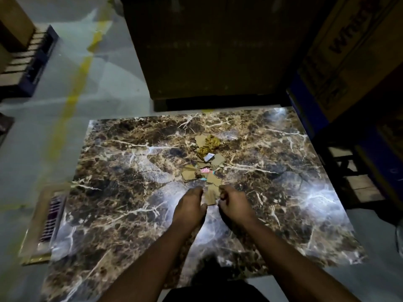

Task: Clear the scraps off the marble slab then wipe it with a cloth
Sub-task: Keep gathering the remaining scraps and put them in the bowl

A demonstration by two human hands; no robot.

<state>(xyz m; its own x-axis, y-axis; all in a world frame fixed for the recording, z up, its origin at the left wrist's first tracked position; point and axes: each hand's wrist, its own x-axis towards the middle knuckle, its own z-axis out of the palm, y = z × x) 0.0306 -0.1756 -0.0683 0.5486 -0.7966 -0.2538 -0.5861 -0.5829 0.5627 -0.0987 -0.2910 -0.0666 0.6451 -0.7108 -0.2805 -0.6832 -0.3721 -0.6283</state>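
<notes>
Scraps (208, 162) heaped mid marble slab (122, 192): torn card pieces, crumpled gold wrapper. Left hand (189, 205) and right hand (234, 203) flank nearest card piece, fingers curled; actual grip cannot tell. Likely light, stiff card, slides on polished stone; scoop from edges.

Warehouse or storeroom. Grey concrete floor (113, 68) with yellow line (72, 94), upper left. Large printed cartons (353, 51) stacked upper right. Pallet (30, 59) at far left edge. Dim lighting.
</notes>
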